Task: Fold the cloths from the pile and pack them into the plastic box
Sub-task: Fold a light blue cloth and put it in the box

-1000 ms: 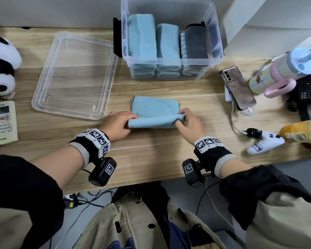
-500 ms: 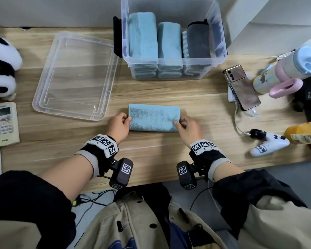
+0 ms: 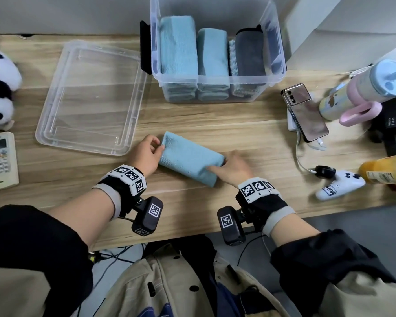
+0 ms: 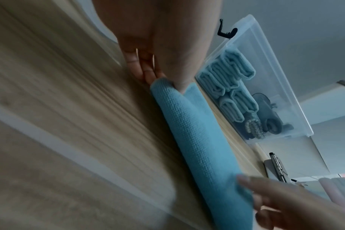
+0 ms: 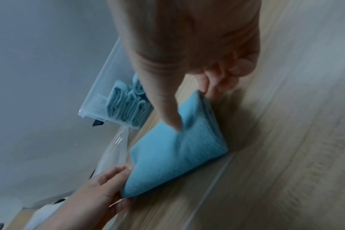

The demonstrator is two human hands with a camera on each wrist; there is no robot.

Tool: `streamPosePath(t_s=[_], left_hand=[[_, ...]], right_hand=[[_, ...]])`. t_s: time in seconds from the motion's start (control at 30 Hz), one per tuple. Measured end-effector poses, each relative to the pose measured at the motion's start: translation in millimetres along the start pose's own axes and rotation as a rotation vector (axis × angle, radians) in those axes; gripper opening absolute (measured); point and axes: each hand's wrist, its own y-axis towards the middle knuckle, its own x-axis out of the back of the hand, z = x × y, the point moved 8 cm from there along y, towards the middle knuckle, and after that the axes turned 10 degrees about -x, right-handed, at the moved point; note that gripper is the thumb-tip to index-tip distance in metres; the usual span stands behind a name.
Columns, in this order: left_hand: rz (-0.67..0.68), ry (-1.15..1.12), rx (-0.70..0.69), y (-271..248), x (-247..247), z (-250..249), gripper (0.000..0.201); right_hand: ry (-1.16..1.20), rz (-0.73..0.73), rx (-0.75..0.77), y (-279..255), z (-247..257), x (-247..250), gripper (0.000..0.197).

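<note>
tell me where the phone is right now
In the head view the phone lies on the right side of the wooden desk, just right of the plastic box, beside the pastel tumbler.

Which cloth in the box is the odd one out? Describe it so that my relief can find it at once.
Start at the clear plastic box at the back of the wooden desk. Three folded stacks stand in a row inside; take the rightmost. That dark grey cloth is the only one that is not light blue.
</note>
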Motion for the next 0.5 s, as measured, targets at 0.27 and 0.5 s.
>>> streamPosePath(t_s=[0.27,0.5], left_hand=[[-0.114,-0.123,-0.033,0.2,9.3,2.7,0.030],[-0.140,-0.363,0.209,-34.4,-5.4,25.6,0.041]], right_hand=[[0.029,-0.094,0.238,-7.5,28.5,6.4,0.052],[-0.022,0.018,0.213,-17.5,34.4,-21.6,0.035]])
